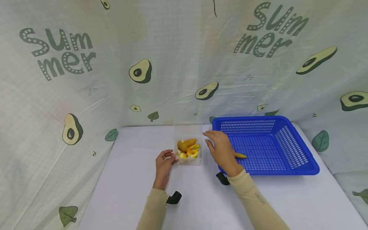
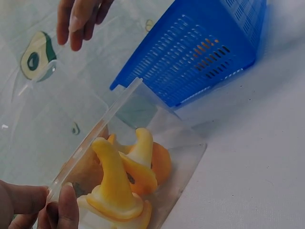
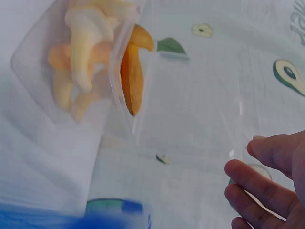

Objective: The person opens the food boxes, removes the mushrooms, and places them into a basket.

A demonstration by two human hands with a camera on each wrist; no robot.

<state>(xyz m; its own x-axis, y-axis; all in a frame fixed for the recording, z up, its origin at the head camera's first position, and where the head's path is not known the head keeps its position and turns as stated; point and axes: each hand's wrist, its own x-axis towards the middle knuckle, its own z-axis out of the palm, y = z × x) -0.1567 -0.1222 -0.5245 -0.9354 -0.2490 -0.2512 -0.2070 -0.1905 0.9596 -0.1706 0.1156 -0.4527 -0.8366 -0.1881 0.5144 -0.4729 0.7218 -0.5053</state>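
Note:
A clear plastic box point(image 1: 192, 161) stands on the table with its transparent lid point(image 1: 188, 130) raised at the back. Several yellow toy mushrooms point(image 2: 112, 183) fill it, and a brownish-orange mushroom point(image 3: 135, 78) lies on top, level with the rim. At the box's left side, my left hand point(image 1: 164, 166) pinches the rim point(image 2: 90, 136) between thumb and fingers. My right hand point(image 1: 220, 148) hovers to the right of the box, beside the lid, fingers extended and slightly bent, with nothing in them. In the right wrist view, its fingertips point(image 3: 234, 168) are near the lid's edge.
Right of the box stands a blue perforated basket point(image 1: 265, 174), its left end partly hidden by the right forearm. One brownish-orange piece point(image 1: 240, 156) lies inside it. A white tabletop point(image 1: 123, 179) lies beneath everything, and a printed curtain point(image 1: 172, 64) hangs close behind.

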